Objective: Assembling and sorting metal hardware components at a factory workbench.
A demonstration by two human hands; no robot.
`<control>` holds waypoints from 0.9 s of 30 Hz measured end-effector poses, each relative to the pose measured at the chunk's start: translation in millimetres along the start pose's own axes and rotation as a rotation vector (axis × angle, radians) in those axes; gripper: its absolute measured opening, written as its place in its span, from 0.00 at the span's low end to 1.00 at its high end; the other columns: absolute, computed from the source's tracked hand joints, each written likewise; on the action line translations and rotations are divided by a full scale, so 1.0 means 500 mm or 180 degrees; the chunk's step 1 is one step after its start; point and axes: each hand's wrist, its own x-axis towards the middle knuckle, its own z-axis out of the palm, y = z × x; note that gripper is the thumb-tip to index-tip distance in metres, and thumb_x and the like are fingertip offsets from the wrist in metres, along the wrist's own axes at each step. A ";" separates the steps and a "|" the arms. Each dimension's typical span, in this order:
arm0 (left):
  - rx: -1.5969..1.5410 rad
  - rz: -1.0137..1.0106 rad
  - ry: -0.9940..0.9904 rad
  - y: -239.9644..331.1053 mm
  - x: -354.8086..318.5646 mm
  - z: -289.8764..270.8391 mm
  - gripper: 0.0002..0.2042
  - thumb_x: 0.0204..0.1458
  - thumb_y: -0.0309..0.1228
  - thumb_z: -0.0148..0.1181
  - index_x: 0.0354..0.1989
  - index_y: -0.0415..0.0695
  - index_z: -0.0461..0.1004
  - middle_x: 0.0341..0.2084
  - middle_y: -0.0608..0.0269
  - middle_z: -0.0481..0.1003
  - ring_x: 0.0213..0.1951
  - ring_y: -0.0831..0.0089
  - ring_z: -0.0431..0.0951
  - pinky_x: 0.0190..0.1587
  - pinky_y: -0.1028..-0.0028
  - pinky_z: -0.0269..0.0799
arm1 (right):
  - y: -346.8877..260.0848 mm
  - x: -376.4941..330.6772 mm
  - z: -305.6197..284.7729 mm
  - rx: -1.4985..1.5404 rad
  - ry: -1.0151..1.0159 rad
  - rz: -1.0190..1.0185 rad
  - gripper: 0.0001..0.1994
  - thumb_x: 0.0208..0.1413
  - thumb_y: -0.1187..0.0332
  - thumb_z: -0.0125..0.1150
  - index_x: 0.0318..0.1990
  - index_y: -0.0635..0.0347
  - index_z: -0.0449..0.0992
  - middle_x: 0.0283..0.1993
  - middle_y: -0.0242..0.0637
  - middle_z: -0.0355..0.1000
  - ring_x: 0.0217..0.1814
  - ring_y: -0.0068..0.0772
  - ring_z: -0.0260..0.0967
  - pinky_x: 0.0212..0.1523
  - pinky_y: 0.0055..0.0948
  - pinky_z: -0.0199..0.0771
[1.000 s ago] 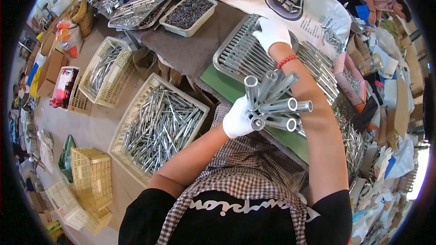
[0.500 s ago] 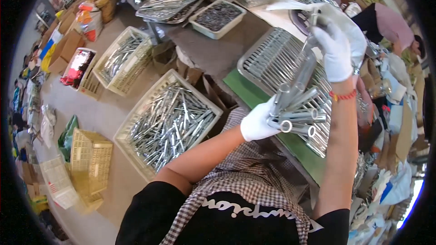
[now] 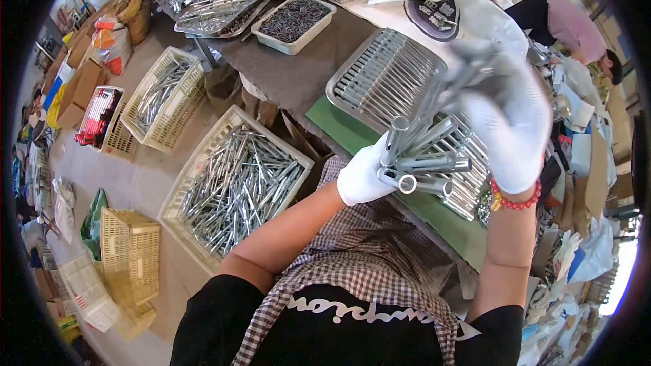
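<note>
My left hand point(image 3: 367, 175), in a white glove, is closed round a bundle of shiny metal tubes point(image 3: 427, 163). Their open round ends fan out toward me, and their far ends run up toward my other hand. My right hand point(image 3: 512, 118), also gloved, is smeared by motion above the table's right side. A blurred metal piece point(image 3: 471, 68) shows at its fingers; whether they grip it I cannot tell. Beneath both hands, a metal tray point(image 3: 331, 92) holds neat rows of slim metal rods point(image 3: 390, 71). More bright tubes point(image 3: 468, 196) lie side by side near the tray, partly covered by the bundle.
Left of the table stands a cream crate point(image 3: 178, 230) heaped with loose metal tubes. Another crate point(image 3: 129, 116) of metal parts is behind it. A white tub point(image 3: 293, 47) of small dark parts sits at the table's back. A person point(image 3: 576, 27) is at the far right.
My right hand has come down and nearer, turning as it moves, and is now blurred. My left hand keeps the tube bundle. The whole view has shifted slightly.
</note>
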 end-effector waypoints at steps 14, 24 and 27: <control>0.0214 0.0245 0.0295 -0.043 -0.002 0.028 0.30 0.44 0.28 0.64 0.57 0.44 0.60 0.32 0.49 0.76 0.33 0.48 0.78 0.33 0.62 0.74 | 0.023 -0.024 -0.003 -0.1094 -0.0678 -0.0240 0.17 0.43 0.77 0.62 0.45 0.60 0.76 0.39 0.36 0.75 0.37 0.32 0.74 0.42 0.28 0.73; 0.0224 0.0475 0.0491 -0.030 0.006 0.035 0.16 0.45 0.30 0.62 0.40 0.46 0.62 0.23 0.54 0.70 0.27 0.51 0.74 0.29 0.62 0.71 | 0.017 -0.039 0.001 -0.0793 -0.0574 0.0409 0.16 0.45 0.81 0.56 0.45 0.67 0.72 0.40 0.36 0.72 0.43 0.26 0.70 0.50 0.25 0.68; 0.0039 0.0329 0.0364 -0.032 0.005 0.036 0.16 0.45 0.32 0.62 0.37 0.46 0.60 0.23 0.56 0.70 0.26 0.52 0.74 0.29 0.63 0.71 | 0.015 -0.044 0.002 -0.1194 -0.0512 0.0346 0.17 0.45 0.85 0.54 0.46 0.68 0.71 0.39 0.37 0.72 0.43 0.27 0.70 0.49 0.26 0.68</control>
